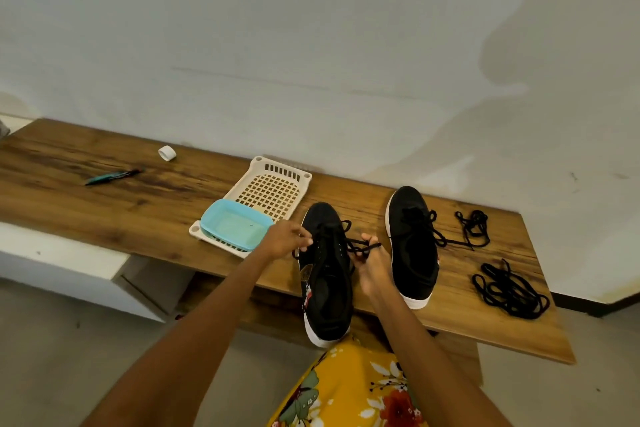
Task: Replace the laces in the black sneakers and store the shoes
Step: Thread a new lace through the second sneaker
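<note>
Two black sneakers with white soles stand on the wooden bench. The near sneaker (327, 274) points away from me, its heel hanging over the front edge. My left hand (285, 239) pinches a black lace end at that shoe's left eyelets. My right hand (372, 265) holds the other end of the lace (360, 246) on the shoe's right side. The second sneaker (414, 246) stands to the right, loosely laced. Two loose black laces lie further right, one small bundle (472, 227) and a bigger tangle (509, 289).
A cream plastic basket (268, 189) lies left of the shoes with a light blue tray (235, 229) in its near end. A marker (112, 177) and a white tape roll (167, 153) lie on the wooden bench (86, 204) at the left. A wall runs close behind.
</note>
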